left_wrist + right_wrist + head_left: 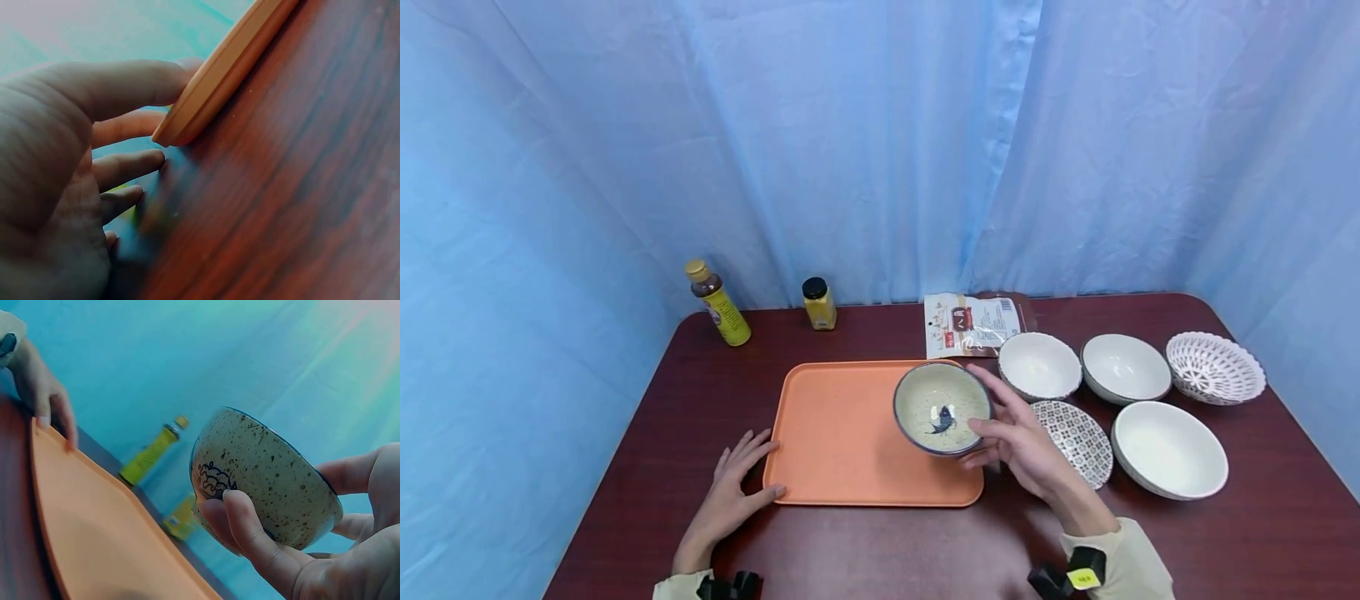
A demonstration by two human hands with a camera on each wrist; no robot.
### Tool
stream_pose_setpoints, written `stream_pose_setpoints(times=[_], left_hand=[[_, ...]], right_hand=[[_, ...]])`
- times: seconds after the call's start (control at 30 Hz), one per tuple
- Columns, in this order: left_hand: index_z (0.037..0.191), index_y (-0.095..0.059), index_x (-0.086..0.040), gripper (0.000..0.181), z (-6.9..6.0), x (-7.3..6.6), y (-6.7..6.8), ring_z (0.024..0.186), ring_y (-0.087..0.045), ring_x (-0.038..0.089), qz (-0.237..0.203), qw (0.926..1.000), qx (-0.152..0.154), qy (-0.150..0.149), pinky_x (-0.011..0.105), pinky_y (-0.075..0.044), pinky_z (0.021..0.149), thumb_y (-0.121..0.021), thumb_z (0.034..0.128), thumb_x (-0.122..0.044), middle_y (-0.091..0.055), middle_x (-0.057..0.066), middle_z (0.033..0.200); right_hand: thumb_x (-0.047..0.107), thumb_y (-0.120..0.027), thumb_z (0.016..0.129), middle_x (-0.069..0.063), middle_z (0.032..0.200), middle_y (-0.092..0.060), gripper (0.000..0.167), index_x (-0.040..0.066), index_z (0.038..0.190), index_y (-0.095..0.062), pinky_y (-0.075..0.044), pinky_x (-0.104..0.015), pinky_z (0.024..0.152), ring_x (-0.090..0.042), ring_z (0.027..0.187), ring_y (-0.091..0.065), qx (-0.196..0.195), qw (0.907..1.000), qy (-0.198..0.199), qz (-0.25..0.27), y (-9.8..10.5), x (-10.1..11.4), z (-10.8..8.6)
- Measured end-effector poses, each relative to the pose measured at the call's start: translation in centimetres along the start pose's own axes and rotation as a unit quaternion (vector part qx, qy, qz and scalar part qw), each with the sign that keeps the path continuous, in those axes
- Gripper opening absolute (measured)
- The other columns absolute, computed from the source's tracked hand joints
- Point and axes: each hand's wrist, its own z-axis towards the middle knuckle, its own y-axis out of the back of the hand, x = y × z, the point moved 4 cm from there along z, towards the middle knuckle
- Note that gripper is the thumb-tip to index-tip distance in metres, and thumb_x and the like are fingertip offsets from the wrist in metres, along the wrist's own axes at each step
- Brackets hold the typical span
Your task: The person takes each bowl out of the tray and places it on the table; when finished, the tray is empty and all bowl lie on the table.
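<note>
My right hand (1026, 446) holds a speckled ceramic bowl (928, 396) by its right side, raised above the right part of the orange tray (842, 433). A dark blue fish-like mark shows inside the bowl, and its rim is blue. In the right wrist view the bowl (265, 472) is tilted, with fingers and thumb around its lower part. A second edge shows under it; whether another bowl is nested there I cannot tell. My left hand (726, 492) touches the tray's left edge near the front corner, fingers extended. The left wrist view shows the thumb against the tray's rim (219, 72).
Right of the tray stand a scalloped white bowl (1040, 365), a plain bowl (1126, 367), a lattice basket (1215, 367), a patterned plate (1072, 437) and stacked white bowls (1171, 448). Behind are a yellow-labelled bottle (722, 308), a black-capped jar (820, 307) and a packet (970, 325).
</note>
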Motion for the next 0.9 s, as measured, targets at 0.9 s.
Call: stream_pose_setpoints(times=[0.9], left_hand=[[0.141,-0.058,-0.009,0.065,0.0,0.0,-0.1,0.15,-0.019,0.05,-0.009,0.9999,0.001,0.011,0.075,0.0,0.112,-0.081,0.082,-0.027,-0.042,0.023,0.156]], right_hand=[[-0.017,-0.018,0.1,-0.021,0.121,-0.067,0.07,0.023,0.156,-0.031,-0.059,-0.049,0.078,-0.037,0.098,-0.074,0.046,0.9691,0.147,0.192,11.0,4.0,-6.6]])
